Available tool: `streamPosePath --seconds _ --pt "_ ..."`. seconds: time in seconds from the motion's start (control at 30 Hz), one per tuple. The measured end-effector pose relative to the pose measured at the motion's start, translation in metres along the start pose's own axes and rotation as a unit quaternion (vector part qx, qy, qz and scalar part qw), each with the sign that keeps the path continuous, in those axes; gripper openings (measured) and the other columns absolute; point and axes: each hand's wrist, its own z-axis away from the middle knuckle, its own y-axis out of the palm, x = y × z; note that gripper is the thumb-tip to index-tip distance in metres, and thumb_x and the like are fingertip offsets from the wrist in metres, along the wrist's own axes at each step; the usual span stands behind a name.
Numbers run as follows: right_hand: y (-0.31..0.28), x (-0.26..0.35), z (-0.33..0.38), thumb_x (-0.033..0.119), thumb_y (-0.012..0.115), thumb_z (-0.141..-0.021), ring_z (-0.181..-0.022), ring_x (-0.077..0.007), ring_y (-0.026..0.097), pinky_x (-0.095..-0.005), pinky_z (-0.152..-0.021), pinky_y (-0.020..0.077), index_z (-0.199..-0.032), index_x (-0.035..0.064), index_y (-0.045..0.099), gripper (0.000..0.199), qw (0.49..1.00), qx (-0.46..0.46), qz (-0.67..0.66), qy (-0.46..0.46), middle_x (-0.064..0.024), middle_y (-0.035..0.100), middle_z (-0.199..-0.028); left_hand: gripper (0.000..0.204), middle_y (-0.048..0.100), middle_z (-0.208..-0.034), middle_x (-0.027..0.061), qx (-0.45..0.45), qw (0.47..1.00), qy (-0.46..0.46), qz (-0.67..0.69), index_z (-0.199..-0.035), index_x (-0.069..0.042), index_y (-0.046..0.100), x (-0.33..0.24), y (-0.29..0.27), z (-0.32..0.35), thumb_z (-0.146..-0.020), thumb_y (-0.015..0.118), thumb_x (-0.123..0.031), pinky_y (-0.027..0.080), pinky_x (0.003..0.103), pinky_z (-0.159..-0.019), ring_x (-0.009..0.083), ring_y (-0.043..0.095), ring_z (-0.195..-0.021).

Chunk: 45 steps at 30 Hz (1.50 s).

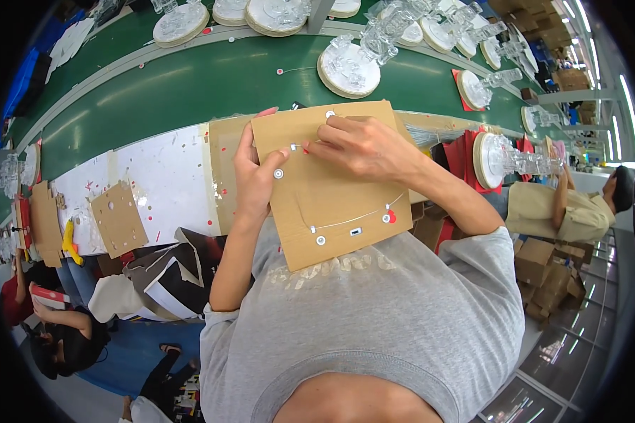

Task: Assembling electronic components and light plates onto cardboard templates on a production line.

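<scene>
A flat brown cardboard panel (331,194) is tilted up in front of my chest. My left hand (254,175) grips its left edge, the thumb lying on the face beside a small white clip (294,147). My right hand (365,148) is closed in a pinch over the panel's upper part, its fingertips close to that clip. A bit of red shows at the fingertips, but what they hold is too small to make out. Round white discs (279,174) sit near the panel's corners. Along the lower part, a thin white cord (349,222) runs between two clips.
Beyond the panel runs a green conveyor belt (190,81) carrying round white bases (349,74) with clear plastic parts. To the left, a white work surface (173,176) holds another cardboard piece (118,217) and red scraps. Other people work at both sides; cardboard boxes (547,275) are stacked at right.
</scene>
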Motion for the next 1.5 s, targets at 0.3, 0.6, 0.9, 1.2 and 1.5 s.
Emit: streamPosePath --seconds 0.3,0.6,0.9,1.2,1.5 --pt "0.006 -0.009 -0.003 0.013 0.066 -0.073 -0.087 -0.0219 0.060 -0.0330 -0.064 0.0569 -0.114 0.0006 0.070 0.043 0.998 -0.021 0.001 -0.062 -0.0063 0.053 -0.090 0.058 0.060 -0.127 0.0090 -0.009 1.000 0.013 -0.021 -0.138 -0.001 0.051 0.004 0.000 -0.002 -0.081 0.060 0.005 0.047 0.031 -0.098 0.0165 0.059 -0.117" --pt "0.007 -0.008 0.005 0.011 0.068 -0.069 -0.075 -0.0212 0.062 -0.0316 -0.067 0.0560 -0.107 -0.0011 0.072 0.040 0.997 -0.071 -0.015 -0.034 -0.0063 0.057 -0.088 0.058 0.060 -0.124 0.0081 -0.012 1.000 0.005 -0.011 -0.137 -0.002 0.051 -0.002 -0.002 -0.002 -0.081 0.060 0.004 0.048 0.031 -0.097 0.0167 0.059 -0.113" --pt "0.012 -0.009 0.000 0.010 0.068 -0.068 -0.080 -0.0221 0.062 -0.0339 -0.065 0.0559 -0.107 -0.0055 0.071 0.042 0.994 -0.073 -0.056 -0.051 -0.0078 0.060 -0.090 0.062 0.056 -0.129 0.0087 -0.015 1.000 0.003 -0.017 -0.141 -0.003 0.048 0.002 -0.003 0.000 -0.080 0.059 0.004 0.045 0.033 -0.100 0.0176 0.056 -0.118" --pt "0.015 -0.004 -0.003 0.009 0.068 -0.064 -0.077 -0.0208 0.063 -0.0332 -0.064 0.0562 -0.107 -0.0042 0.072 0.046 0.991 -0.115 -0.058 -0.033 -0.0078 0.063 -0.091 0.073 0.052 -0.138 0.0102 0.023 0.999 0.024 0.005 -0.150 -0.003 0.041 0.001 -0.004 0.001 -0.078 0.058 0.002 0.041 0.033 -0.108 0.0197 0.052 -0.127" --pt "0.018 0.002 -0.003 0.009 0.069 -0.063 -0.076 -0.0193 0.063 -0.0317 -0.062 0.0537 -0.101 -0.0028 0.071 0.040 0.994 -0.104 0.021 -0.013 -0.0069 0.060 -0.087 0.076 0.046 -0.146 0.0110 0.046 0.998 0.037 -0.015 -0.155 -0.005 0.033 0.005 0.003 0.002 -0.083 0.055 0.003 0.038 0.034 -0.110 0.0203 0.047 -0.132"
